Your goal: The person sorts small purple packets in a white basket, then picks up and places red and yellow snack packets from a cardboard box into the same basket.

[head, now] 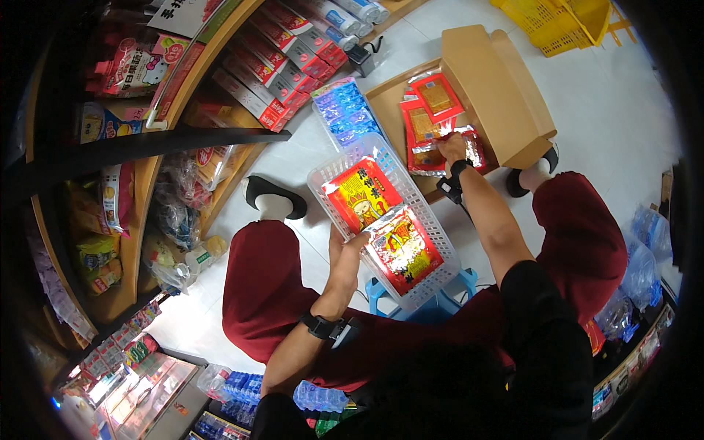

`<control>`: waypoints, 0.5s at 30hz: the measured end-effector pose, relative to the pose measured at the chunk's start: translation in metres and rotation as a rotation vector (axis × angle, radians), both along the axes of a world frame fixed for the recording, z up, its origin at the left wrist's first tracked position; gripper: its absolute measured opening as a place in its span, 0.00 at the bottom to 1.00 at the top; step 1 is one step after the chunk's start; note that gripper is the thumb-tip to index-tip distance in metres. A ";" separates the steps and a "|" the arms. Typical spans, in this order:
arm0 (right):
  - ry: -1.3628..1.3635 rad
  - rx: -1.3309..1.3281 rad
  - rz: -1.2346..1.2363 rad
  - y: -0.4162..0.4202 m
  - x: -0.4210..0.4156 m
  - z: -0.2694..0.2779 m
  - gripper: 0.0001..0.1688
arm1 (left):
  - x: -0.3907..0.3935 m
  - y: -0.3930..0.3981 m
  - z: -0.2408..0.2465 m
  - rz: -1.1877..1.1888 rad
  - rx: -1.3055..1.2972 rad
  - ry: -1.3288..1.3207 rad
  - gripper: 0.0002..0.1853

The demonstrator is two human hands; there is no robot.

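Note:
A white slatted plastic basket (pixel 448 250) sits tilted between my knees, with red and yellow snack packets (pixel 360 192) lying flat in it. My left hand (pixel 346 261) grips the basket's left side, fingers outside and thumb over the rim beside a shiny front packet (pixel 404 250). Inside an open cardboard box (pixel 388 91), my right hand (pixel 454 148) reaches among red-edged packets (pixel 437 98) with clear windows showing brown contents. Its fingertips touch the lower packets, and whether they pinch one is hidden. Both wrists wear black straps with small devices.
A blue plastic stool (pixel 379 297) stands under the basket. Blue-purple wrapped packs (pixel 344 113) lie beside the box. On the left are wooden shelves (pixel 184 71) with snacks and stacked red-and-white cartons (pixel 275 66). A yellow crate (pixel 561 27) stands at the upper right; clear plastic bags (pixel 638 258) lie at right.

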State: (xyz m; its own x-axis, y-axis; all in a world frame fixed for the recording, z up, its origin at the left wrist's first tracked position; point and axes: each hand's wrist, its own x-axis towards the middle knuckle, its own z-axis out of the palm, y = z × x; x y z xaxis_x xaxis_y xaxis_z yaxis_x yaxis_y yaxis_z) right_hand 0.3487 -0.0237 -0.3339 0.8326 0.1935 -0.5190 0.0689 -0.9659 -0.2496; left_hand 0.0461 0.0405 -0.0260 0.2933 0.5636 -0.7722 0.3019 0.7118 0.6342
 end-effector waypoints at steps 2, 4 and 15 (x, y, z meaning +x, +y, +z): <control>-0.037 0.084 -0.018 -0.018 0.008 -0.024 0.35 | 0.008 -0.001 0.004 0.005 0.007 0.009 0.29; -0.043 0.164 -0.032 -0.032 0.009 -0.032 0.27 | 0.014 0.000 0.008 -0.026 0.019 -0.006 0.29; 0.131 0.789 -0.238 -0.050 0.054 0.114 0.04 | 0.019 0.003 0.031 -0.019 -0.008 -0.228 0.27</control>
State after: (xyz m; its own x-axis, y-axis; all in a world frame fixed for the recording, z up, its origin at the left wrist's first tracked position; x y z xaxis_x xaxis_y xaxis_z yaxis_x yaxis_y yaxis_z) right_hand 0.4026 -0.0738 -0.2195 0.8393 0.3677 -0.4004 -0.1917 -0.4890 -0.8509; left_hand 0.0647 0.0436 0.0051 0.4714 0.5502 -0.6892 0.1649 0.7127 0.6818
